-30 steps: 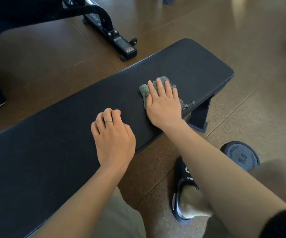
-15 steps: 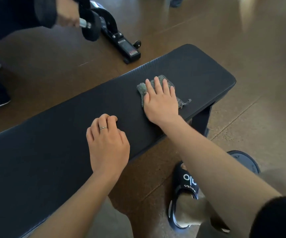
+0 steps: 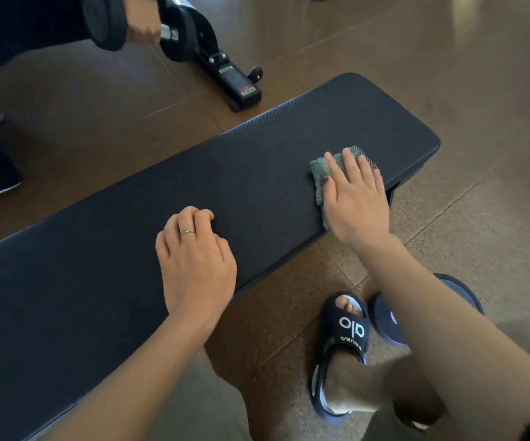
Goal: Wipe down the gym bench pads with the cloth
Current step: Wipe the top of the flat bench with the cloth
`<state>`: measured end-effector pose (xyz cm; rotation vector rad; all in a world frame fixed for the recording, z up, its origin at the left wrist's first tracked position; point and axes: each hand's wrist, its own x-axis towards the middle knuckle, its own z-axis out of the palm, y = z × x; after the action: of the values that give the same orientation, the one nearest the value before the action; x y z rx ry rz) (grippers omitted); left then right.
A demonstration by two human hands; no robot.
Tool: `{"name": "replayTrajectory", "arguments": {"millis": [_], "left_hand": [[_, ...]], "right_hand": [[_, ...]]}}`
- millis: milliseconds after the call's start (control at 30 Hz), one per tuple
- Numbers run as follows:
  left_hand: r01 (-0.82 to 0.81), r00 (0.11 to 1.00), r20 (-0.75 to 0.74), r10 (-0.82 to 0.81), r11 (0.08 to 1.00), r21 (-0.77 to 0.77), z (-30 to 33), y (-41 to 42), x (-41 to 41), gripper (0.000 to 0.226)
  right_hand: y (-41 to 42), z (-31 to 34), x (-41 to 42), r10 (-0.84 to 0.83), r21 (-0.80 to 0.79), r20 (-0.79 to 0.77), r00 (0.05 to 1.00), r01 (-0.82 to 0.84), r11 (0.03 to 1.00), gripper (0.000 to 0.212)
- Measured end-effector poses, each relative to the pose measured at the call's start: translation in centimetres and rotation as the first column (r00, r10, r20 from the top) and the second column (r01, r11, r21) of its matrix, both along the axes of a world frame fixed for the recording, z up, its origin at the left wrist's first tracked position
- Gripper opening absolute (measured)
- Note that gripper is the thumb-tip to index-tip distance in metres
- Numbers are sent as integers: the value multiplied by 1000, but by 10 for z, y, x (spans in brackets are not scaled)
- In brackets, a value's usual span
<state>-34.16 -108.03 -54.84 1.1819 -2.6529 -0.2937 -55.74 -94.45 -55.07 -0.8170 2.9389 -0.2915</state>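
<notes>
One black bench pad [image 3: 257,173] runs diagonally from the lower left of the frame to the right of centre, its surface finely textured and matte, its far end rounded at the corners. One grey-green cloth [image 3: 319,173] lies on the pad near that far end, right of centre in the frame; it is crumpled, with a mesh-like patch showing past the fingertips, and most of it is hidden under the right hand [image 3: 354,202]. That hand lies flat on the cloth, fingers straight and close together, pressing it against the pad near the front edge. The left hand [image 3: 195,262] rests on the pad in the middle of the frame, well apart from the cloth, its fingers curled under at the knuckles and holding nothing; one ring [image 3: 187,232] sits on a finger.

On the brown floor at lower right, one foot wears a black slide sandal [image 3: 346,335], and one round weight plate [image 3: 387,323] lies just beside it, partly behind the right forearm. At the upper left, another person's hand grips one dumbbell [image 3: 111,22], blurred. Behind it stands one black machine base [image 3: 235,82] with a small wheel.
</notes>
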Motion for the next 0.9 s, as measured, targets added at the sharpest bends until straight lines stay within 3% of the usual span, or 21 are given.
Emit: {"name": "replayTrajectory", "arguments": {"millis": [67, 133, 233, 333, 400, 467, 567, 733, 833, 900], "left_hand": [[3, 1000, -5, -3, 1000, -1, 1, 1, 0, 29], [6, 1000, -6, -6, 1000, -1, 2, 2, 0, 30], [7, 1000, -8, -7, 1000, 5, 2, 0, 1, 30], [18, 1000, -12, -17, 999, 46, 6, -3, 2, 30], [50, 999, -15, -48, 995, 88, 12, -7, 4, 30], [115, 993, 0, -116, 987, 112, 18, -17, 10, 32], [129, 990, 49, -131, 991, 41, 27, -42, 25, 35], [-27, 997, 74, 23, 998, 50, 20, -66, 37, 44], [-19, 999, 50, 17, 998, 56, 16, -64, 37, 44], [-22, 999, 43, 19, 998, 64, 16, -66, 37, 44]], "right_hand": [[-12, -3, 18, -92, -43, -10, 996, 92, 995, 58], [-27, -2, 66, -69, -96, -57, 996, 63, 993, 61], [-36, 1, 146, 178, -117, -26, 984, -180, 977, 57], [-26, 4, 125, 335, -96, -22, 942, -335, 937, 54], [-21, 1, 76, 275, -44, -93, 957, -280, 959, 54], [-23, 4, 33, 154, 10, -49, 987, -154, 988, 55], [-39, 4, 41, 59, 20, -24, 998, -59, 998, 58], [-56, 9, 142, 408, -30, -15, 913, -408, 913, 61], [-57, 10, 123, 554, -4, 18, 832, -554, 832, 58], [-64, 7, 84, 512, 20, -46, 858, -512, 859, 56]]}}
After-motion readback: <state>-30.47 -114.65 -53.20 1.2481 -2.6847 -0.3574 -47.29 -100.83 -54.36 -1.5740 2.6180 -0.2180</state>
